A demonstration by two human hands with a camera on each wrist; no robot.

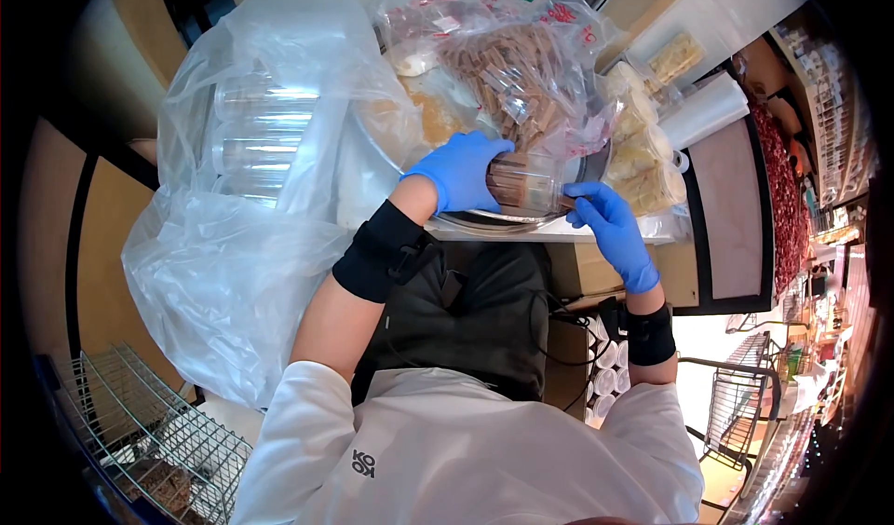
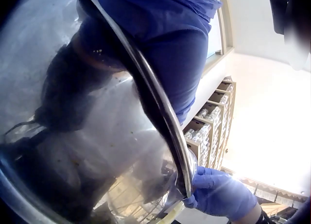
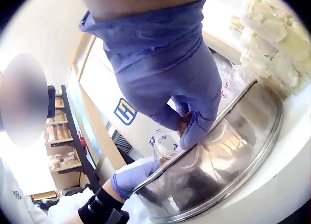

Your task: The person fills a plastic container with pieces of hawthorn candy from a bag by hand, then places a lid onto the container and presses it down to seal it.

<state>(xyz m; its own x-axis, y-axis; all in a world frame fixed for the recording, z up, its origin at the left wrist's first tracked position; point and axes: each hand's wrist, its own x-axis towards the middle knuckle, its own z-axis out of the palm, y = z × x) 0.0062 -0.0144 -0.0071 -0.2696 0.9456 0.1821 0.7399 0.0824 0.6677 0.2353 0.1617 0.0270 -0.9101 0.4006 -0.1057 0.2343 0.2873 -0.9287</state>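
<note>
A clear plastic jar [image 1: 548, 173] partly filled with flat brown strips lies tilted over the rim of a shiny metal basin [image 3: 260, 112], its mouth toward my right hand. My blue-gloved left hand [image 1: 453, 173] grips the jar from its left side. At the jar mouth [image 3: 166, 140], my gloved right hand [image 1: 610, 231] pinches a brown strip [image 3: 183, 123] between thumb and fingers. More brown strips [image 1: 521, 68] fill an open clear bag in the basin, just beyond the jar. In the left wrist view the basin wall hides most of the jar.
Clear empty jars [image 1: 265, 138] lie in a large plastic bag at the left. Tubs of pale slices [image 1: 643, 176] stand right of the basin, beside a white plastic roll [image 1: 708, 110]. A wire basket [image 1: 154, 432] is at lower left, a wire cart [image 1: 740, 385] at right.
</note>
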